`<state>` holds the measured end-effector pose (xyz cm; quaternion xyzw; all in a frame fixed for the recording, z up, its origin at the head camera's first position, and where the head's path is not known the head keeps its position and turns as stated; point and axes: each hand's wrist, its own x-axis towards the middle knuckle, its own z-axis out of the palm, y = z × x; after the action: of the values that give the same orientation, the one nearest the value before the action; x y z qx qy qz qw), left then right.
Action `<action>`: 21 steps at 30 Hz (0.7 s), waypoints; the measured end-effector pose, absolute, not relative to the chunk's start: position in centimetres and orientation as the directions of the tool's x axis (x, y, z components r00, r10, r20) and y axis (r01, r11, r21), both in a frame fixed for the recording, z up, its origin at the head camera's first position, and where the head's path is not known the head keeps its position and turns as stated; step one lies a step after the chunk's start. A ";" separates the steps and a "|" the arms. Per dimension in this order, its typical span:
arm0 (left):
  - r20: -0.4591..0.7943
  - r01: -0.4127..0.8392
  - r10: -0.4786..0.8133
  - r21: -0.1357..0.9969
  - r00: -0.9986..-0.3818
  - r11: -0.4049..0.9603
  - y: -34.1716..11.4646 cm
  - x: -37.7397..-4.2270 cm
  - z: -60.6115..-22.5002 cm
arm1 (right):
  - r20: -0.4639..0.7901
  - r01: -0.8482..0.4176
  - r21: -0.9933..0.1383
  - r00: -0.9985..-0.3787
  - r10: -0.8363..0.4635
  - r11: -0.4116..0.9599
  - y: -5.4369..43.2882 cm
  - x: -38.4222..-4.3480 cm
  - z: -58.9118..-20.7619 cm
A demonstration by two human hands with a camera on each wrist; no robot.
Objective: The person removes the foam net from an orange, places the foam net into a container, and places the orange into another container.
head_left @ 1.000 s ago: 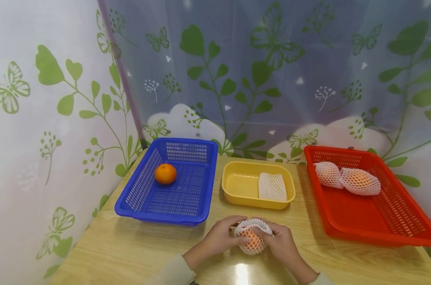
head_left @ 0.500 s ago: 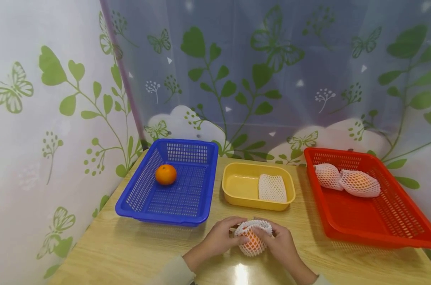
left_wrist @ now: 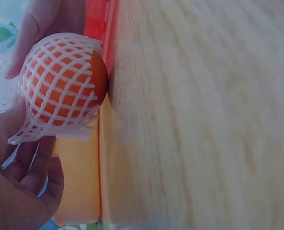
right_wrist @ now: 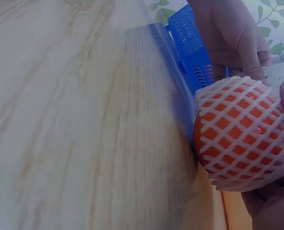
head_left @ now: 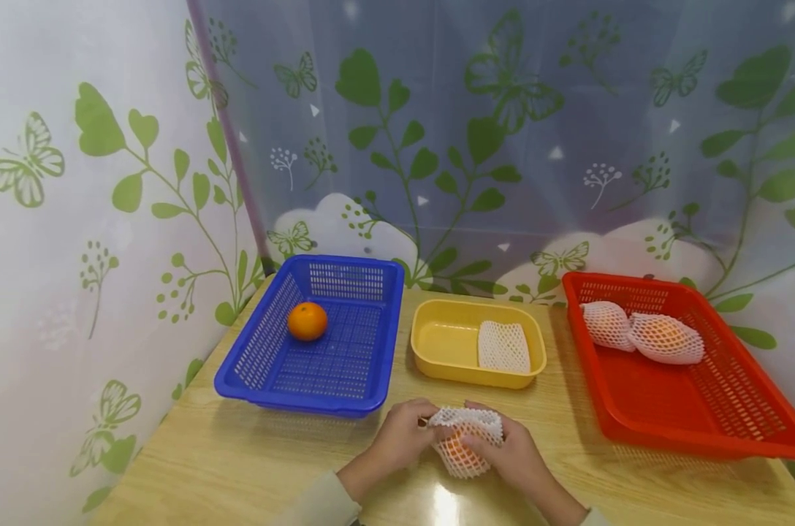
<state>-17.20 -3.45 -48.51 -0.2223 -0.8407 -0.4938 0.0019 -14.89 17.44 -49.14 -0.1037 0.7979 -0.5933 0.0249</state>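
Observation:
An orange [right_wrist: 242, 132] sits in a white foam net sleeve [head_left: 466, 420], held between both hands low over the table's front part. My left hand [head_left: 400, 436] pinches the left side of the sleeve's gathered upper edge. My right hand [head_left: 517, 451] grips the sleeved fruit from the right, thumb across its front. In the left wrist view a bare strip of orange peel [left_wrist: 100, 79] shows past the sleeve's end on the table side; the mesh covers the rest.
A blue basket [head_left: 364, 404] holds a bare orange [head_left: 307, 321]. Behind the hands is a yellow tray [head_left: 443, 342] with a flat foam net sleeve [head_left: 504, 347]. The red basket [head_left: 654, 431] at right holds sleeved fruits [head_left: 667, 338]. A patterned curtain [head_left: 397, 146] backs the wooden table [head_left: 194, 467].
The sleeve's upper edge, rounded open before, is now drawn flatter and wider between the hands. The sleeved orange has tipped slightly down toward the front; my left fingers have shifted on the mesh.

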 end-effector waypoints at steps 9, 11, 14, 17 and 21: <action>0.161 0.384 0.477 0.823 -0.864 0.417 -3.6 -17.4 -48.6 | 0.069 -0.128 -0.948 -0.977 -0.202 0.291 17.6 -14.9 -49.1; 0.156 0.381 0.486 0.830 -0.860 0.407 -3.6 -17.4 -48.6 | 0.072 -0.131 -0.951 -0.975 -0.212 0.280 17.6 -14.9 -49.1; 0.149 0.381 0.504 0.836 -0.851 0.396 -3.5 -17.3 -48.7 | 0.072 -0.132 -0.958 -0.970 -0.234 0.254 17.7 -14.9 -49.0; 0.138 0.379 0.519 0.837 -0.844 0.395 -3.4 -17.3 -48.7 | 0.083 -0.141 -0.961 -0.968 -0.238 0.238 17.8 -14.9 -49.0; 0.123 0.376 0.532 0.836 -0.838 0.400 -3.4 -17.4 -48.6 | 0.144 -0.190 -0.951 -0.970 -0.195 0.243 17.8 -15.1 -48.8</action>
<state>-17.35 -3.39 -48.60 -0.2727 -0.8325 -0.4752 -0.0817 -15.07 17.77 -48.81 -0.1223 0.7883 -0.6030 0.0022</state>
